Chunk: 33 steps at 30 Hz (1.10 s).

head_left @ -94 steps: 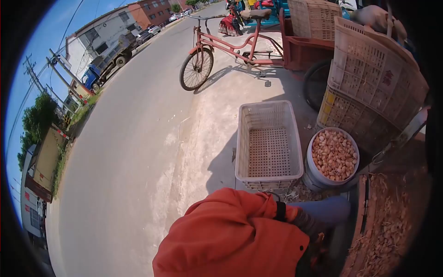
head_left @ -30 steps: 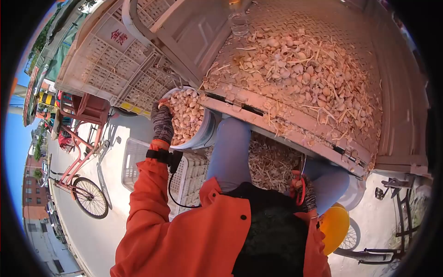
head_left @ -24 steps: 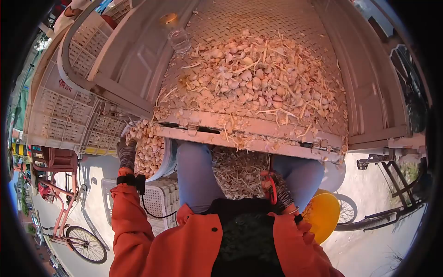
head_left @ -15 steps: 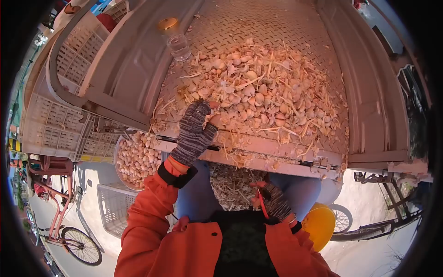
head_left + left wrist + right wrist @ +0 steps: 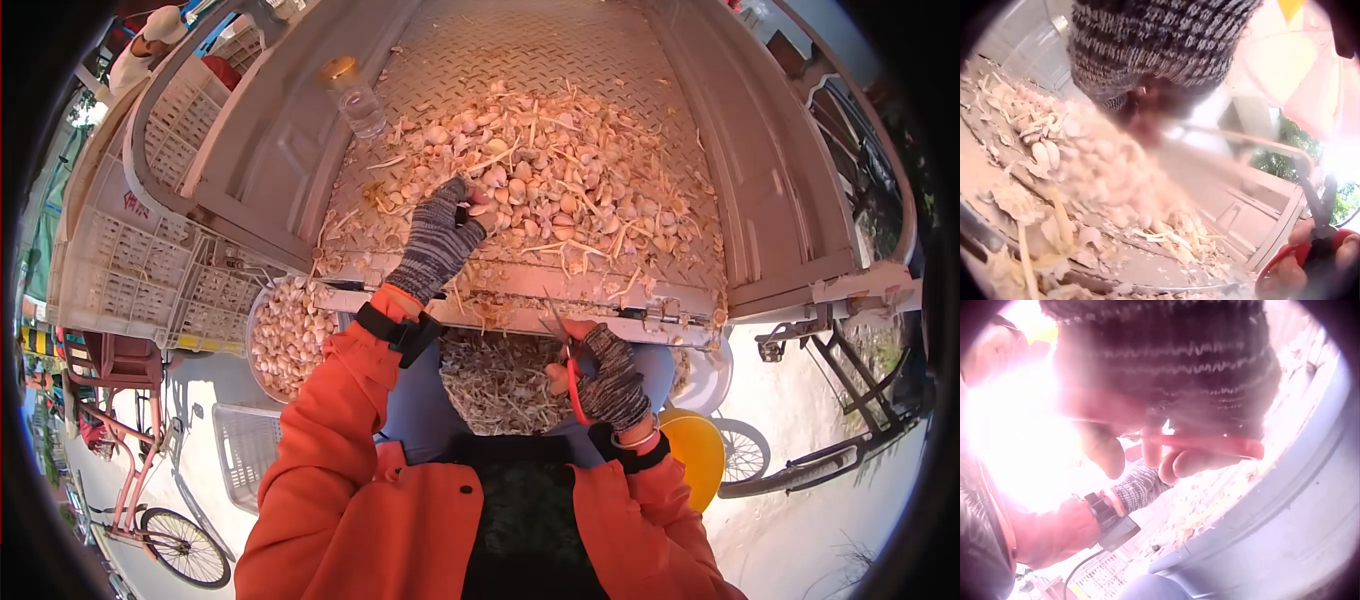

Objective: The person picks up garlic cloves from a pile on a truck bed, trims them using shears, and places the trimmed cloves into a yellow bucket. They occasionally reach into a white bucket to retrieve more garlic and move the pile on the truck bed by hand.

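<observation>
My left hand [image 5: 438, 240], in a striped grey knit glove with bare fingertips, reaches into the pile of garlic [image 5: 560, 185] on the metal cargo bed. Its fingers and thumb bend among the cloves at the pile's near left side; I cannot tell whether they pinch one. In the left wrist view the fingertips blur over the garlic [image 5: 1110, 169]. My right hand [image 5: 612, 378], gloved alike, grips red-handled scissors [image 5: 574, 388] above the lap, blades pointing up toward the bed's edge. Their red handle [image 5: 1210, 445] crosses under the fingers in the right wrist view.
A lidded clear jar [image 5: 360, 108] stands at the bed's left wall. Left of my knees are a bucket of garlic cloves [image 5: 292, 340] and a white plastic crate [image 5: 245, 450]. Dry peelings [image 5: 500, 385] lie between the legs. A yellow bowl-like container [image 5: 695, 455] sits at right.
The view has swung from the street to the cargo bed. My left hand has gone from the bucket to the garlic pile. My right hand has risen slightly with the scissors.
</observation>
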Each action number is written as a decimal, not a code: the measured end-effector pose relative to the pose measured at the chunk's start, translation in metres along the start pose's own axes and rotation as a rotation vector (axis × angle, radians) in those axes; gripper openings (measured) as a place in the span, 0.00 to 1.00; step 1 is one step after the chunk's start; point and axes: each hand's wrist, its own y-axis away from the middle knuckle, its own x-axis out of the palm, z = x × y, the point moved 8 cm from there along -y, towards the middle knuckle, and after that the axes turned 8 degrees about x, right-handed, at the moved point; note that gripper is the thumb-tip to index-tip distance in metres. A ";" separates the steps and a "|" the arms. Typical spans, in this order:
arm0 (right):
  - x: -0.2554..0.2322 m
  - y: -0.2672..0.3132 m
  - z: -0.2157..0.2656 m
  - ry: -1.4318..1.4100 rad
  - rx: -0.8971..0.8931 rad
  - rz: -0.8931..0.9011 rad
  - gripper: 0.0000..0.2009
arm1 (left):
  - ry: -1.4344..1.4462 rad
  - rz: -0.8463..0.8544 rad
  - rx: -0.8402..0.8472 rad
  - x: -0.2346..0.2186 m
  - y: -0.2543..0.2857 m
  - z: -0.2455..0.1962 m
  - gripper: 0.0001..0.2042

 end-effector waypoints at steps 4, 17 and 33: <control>-0.018 -0.002 0.048 0.484 -0.190 -0.084 0.24 | 0.208 0.219 -0.069 0.034 0.065 -0.033 0.14; 0.019 0.037 0.046 0.441 -0.023 0.108 0.20 | 0.306 0.272 -0.156 0.036 0.155 -0.059 0.09; 0.064 0.003 -0.028 -0.471 0.532 0.224 0.20 | 0.716 -0.101 -0.343 -0.043 0.160 0.015 0.18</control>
